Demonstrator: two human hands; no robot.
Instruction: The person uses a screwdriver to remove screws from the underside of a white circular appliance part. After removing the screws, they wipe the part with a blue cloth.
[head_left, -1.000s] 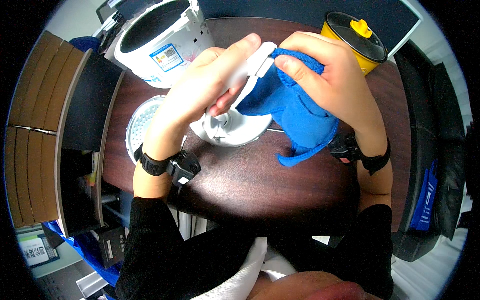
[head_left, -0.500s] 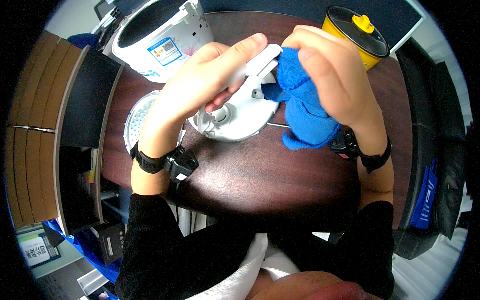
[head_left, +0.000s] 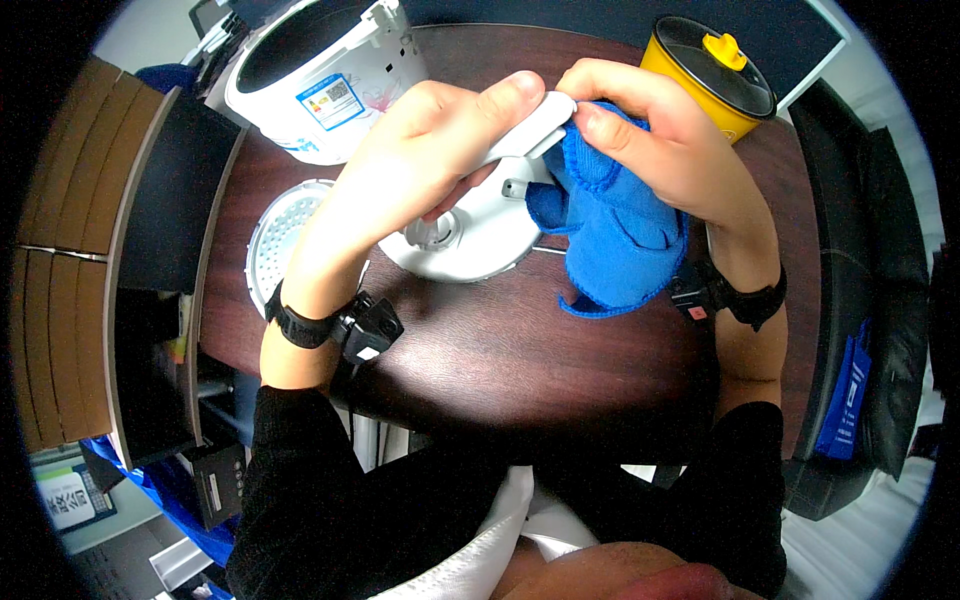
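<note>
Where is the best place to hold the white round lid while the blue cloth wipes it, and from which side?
Probably at its long white handle, from the left. The left hand already clamps the white round lid there, tilted above the table. That leaves the right side free, where the right hand presses the blue cloth.

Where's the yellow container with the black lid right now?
In the head view, the yellow container with the black lid stands at the far right of the dark wooden table, just beyond the right hand holding the blue cloth.
</note>
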